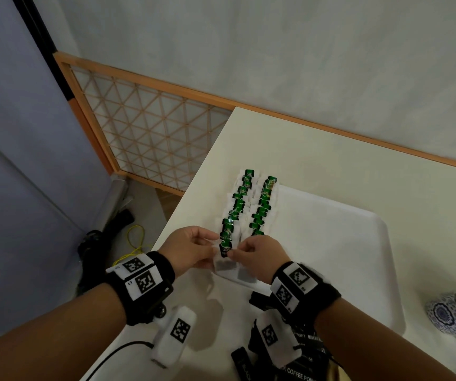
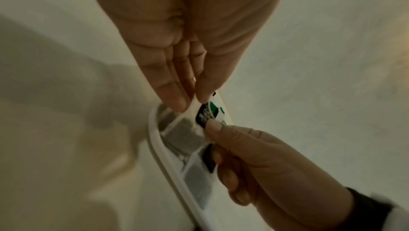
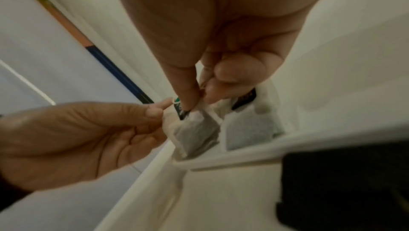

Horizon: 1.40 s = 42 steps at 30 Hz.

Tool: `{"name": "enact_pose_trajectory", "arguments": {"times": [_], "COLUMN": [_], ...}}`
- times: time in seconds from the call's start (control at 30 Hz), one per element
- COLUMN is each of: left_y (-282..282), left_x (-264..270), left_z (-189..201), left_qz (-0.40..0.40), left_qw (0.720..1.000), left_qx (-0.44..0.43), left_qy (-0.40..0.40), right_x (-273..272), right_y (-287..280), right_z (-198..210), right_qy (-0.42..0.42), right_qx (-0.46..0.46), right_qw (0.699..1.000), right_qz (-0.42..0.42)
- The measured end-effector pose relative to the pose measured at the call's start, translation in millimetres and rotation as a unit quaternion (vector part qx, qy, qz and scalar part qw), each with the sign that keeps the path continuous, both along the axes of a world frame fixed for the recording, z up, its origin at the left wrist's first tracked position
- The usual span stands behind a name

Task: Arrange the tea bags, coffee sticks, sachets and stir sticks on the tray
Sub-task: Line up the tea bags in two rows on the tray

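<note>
Two hands meet at the lower middle of the head view; the left hand [image 1: 191, 247] pinches one edge of a tea bag [image 1: 225, 254], the right hand [image 1: 259, 253] pinches its green tag; the bag, white gauze over dark leaves, hangs over the near left corner of the white tray [image 1: 358, 243], ending two green-tagged rows [image 1: 248, 207]; next it likely needs lowering flat in line; black coffee sticks [image 1: 298, 367] wait at lower right.

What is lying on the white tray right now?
On the tray: two rows of tea bags along its left edge. Both hands pinch the nearest bag. The rest looks bare; the wrists cover its near corner.
</note>
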<state>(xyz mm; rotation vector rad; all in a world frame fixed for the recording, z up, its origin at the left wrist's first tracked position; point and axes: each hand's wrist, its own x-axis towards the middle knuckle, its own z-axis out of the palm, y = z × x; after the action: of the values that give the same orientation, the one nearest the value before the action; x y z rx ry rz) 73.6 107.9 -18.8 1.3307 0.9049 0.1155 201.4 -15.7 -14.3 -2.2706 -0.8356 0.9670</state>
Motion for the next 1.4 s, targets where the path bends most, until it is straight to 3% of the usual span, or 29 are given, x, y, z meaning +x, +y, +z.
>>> {"name": "enact_pose_trajectory", "arguments": {"times": [0.1,0.27,0.4,0.53,0.6,0.77,0.9,0.97,1.27,1.33,1.4], "left_y": [8.6,11.2,6.1,2.5,-0.1,-6.9,-12.0,-11.4,-3.5,1.1,8.6], "left_x": [-1.4,5.5,11.5,15.2,17.8,26.8,32.4,34.5,41.9,42.7,45.6], "left_z": [-2.8,-1.7,0.8,3.2,3.0,4.0,3.1,1.7,3.0,8.4,11.6], "left_qz": [-0.006,-0.005,-0.006,-0.049,-0.105,-0.256,-0.354,-0.372,-0.371,-0.327,-0.232], "left_qw": [0.999,0.998,0.998,0.991,0.973,0.898,0.834,0.819,0.829,0.849,0.887], "left_qx": [0.041,0.063,0.054,0.122,0.204,0.345,0.405,0.415,0.4,0.4,0.385], "left_qy": [0.004,-0.011,-0.011,0.0,0.028,0.097,0.123,0.134,0.12,0.105,0.103], "right_x": [-5.5,-11.3,-11.3,5.1,13.1,13.8,7.3,6.3,10.9,15.6,26.9], "right_y": [1.1,-2.4,-6.2,-22.8,-29.9,-30.0,-23.1,-20.1,-18.7,-22.1,-24.5], "right_z": [-3.2,-2.4,4.9,14.7,17.2,12.3,4.2,1.3,-4.1,1.2,3.7], "right_qy": [-0.013,0.068,0.094,0.009,-0.03,-0.115,-0.121,-0.114,-0.087,-0.068,-0.048], "right_qx": [-0.011,0.006,0.011,0.007,0.002,-0.04,-0.046,-0.052,-0.04,-0.031,0.003], "right_qw": [1.0,0.996,0.994,0.999,0.999,0.984,0.979,0.981,0.987,0.992,0.999], "right_qz": [-0.002,-0.059,-0.058,-0.038,-0.017,0.133,0.158,0.15,0.132,0.098,-0.005]}}
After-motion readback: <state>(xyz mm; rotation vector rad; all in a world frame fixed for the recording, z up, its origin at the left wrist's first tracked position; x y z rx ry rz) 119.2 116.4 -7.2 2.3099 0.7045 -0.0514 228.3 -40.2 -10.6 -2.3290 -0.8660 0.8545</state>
